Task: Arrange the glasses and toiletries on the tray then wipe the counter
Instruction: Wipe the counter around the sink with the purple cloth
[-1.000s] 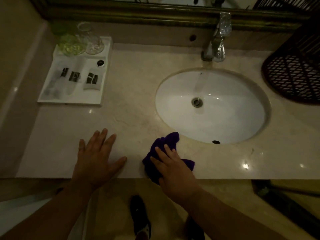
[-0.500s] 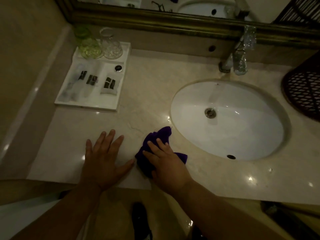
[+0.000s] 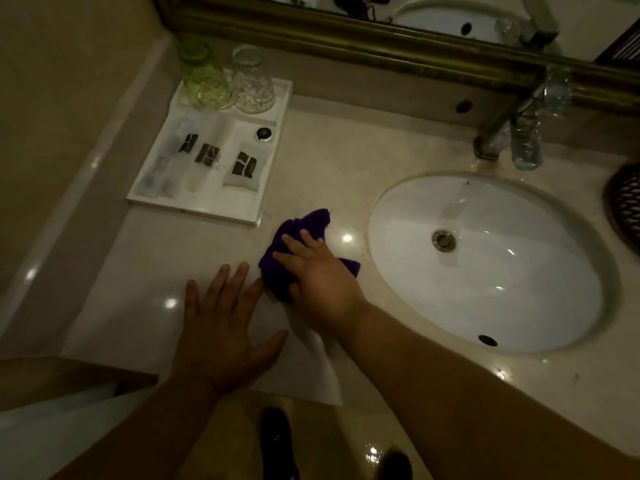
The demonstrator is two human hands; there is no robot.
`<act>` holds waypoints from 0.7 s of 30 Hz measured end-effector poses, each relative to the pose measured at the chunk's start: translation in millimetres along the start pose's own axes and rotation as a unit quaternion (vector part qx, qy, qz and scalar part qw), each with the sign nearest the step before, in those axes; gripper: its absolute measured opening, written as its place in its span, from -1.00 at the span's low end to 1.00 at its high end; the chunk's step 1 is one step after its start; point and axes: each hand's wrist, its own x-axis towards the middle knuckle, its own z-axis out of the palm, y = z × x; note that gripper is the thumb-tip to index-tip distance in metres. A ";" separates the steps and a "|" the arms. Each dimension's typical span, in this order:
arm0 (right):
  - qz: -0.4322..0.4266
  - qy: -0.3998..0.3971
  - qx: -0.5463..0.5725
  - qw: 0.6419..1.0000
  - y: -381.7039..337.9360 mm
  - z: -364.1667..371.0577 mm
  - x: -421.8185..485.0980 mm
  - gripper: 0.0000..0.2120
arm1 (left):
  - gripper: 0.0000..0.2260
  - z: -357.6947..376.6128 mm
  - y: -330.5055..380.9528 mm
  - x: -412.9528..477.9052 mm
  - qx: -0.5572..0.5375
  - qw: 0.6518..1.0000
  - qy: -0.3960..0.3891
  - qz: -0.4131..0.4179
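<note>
The sink (image 3: 485,271) is set in the counter (image 3: 346,150), white and oval, with its drain (image 3: 443,240) at the middle. The tap (image 3: 498,136) stands behind it.

Well to the left of the sink, against the back wall, sits the white tray (image 3: 194,210). Its back section, the part farthest from the sink's near rim, holds a green glass (image 3: 204,81) and a clear glass (image 3: 251,84) side by side, touching or nearly so. The front section holds three pale packets (image 3: 244,166) with dark labels, lying in a row, and a small round black cap (image 3: 264,133) in the corner nearest the sink's back edge. More pale things lie at the tray's far-left side; they are too blurred to tell.

Just left of the sink, between it and the tray's near corner, a purple cloth (image 3: 304,223) lies bunched on the counter. The right hand (image 3: 322,275) lies on top of it, fingers nearly straight and a little spread, pressing it down; the thumb sits at the cloth's near edge.

Farther left of the sink, at the counter's front edge, the left hand (image 3: 221,323) rests palm down with fingers spread, holding nothing. Its fingertips come close to the cloth.

To the right of the sink, a dark woven basket (image 3: 623,202) is cut off by the picture's edge.
</note>
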 end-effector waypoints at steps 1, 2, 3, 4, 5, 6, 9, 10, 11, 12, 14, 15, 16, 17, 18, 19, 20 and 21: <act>0.011 0.005 0.034 0.999 -0.1 -3.4 6.7 -0.45 | -0.18 -1.2 0.2 0.0 -0.004 1.000 0.000 0.001; 0.034 0.027 0.087 0.995 0.1 -7.7 11.8 -0.50 | -0.18 -2.0 0.3 -0.1 -0.007 1.000 0.001 0.003; 0.068 0.070 0.150 0.984 0.9 -13.7 16.0 -0.55 | -0.18 -2.4 0.1 -0.1 -0.009 1.000 0.000 0.005; 0.103 0.127 0.215 0.963 2.8 -21.4 20.1 -0.61 | -0.18 -2.6 -0.2 -0.1 -0.009 1.000 0.000 0.007; 0.129 0.185 0.273 0.935 5.9 -31.1 24.5 -0.66 | -0.18 -2.4 -0.5 0.1 -0.010 1.000 0.000 0.009; 0.145 0.238 0.312 0.909 11.2 -42.4 29.7 -0.69 | -0.18 -1.9 -0.7 0.2 -0.011 1.000 0.001 0.011; 0.168 0.344 0.346 0.856 31.4 -82.6 46.0 -0.74 | -0.17 0.4 -1.2 -0.4 -0.020 1.000 0.010 0.018; 0.173 0.360 0.341 0.851 38.6 -94.7 50.9 -0.74 | -0.17 1.0 -1.3 -0.5 -0.023 0.999 0.015 0.020; 0.174 0.364 0.328 0.854 45.3 -103.6 55.5 -0.74 | -0.18 1.3 -1.5 -0.6 -0.028 0.999 0.020 0.022; 0.174 0.355 0.304 0.866 51.2 -109.2 59.9 -0.74 | -0.18 1.0 -1.7 -0.3 -0.031 0.999 0.023 0.024; 0.176 0.290 0.232 0.912 60.5 -109.9 68.5 -0.74 | -0.18 -0.3 -1.7 0.2 -0.030 0.999 0.024 0.022; 0.176 0.227 0.177 0.941 64.5 -104.2 71.4 -0.70 | -0.17 -0.8 -1.5 0.4 -0.030 0.999 0.024 0.022; 0.170 0.150 0.111 0.968 67.6 -93.5 72.3 -0.65 | -0.17 -1.0 -1.5 0.1 -0.031 0.999 0.023 0.022; 0.158 0.074 0.050 0.983 68.7 -80.8 71.1 -0.59 | -0.17 -1.1 -1.8 0.1 -0.032 0.999 0.023 0.022; 0.144 0.025 0.012 0.989 68.3 -69.1 69.3 -0.56 | -0.17 -0.9 -2.1 0.1 -0.032 0.999 0.022 0.022; 0.134 0.008 0.000 0.991 67.1 -61.5 67.2 -0.54 | -0.17 -0.6 -2.6 0.5 -0.031 0.999 0.021 0.020; 0.125 0.011 0.004 0.992 65.9 -58.3 65.4 -0.53 | -0.16 -0.3 -2.7 0.8 -0.030 0.999 0.019 0.018; 0.117 0.015 0.007 0.993 64.9 -58.3 64.0 -0.53 | -0.16 -0.4 -2.7 1.3 -0.029 0.999 0.017 0.016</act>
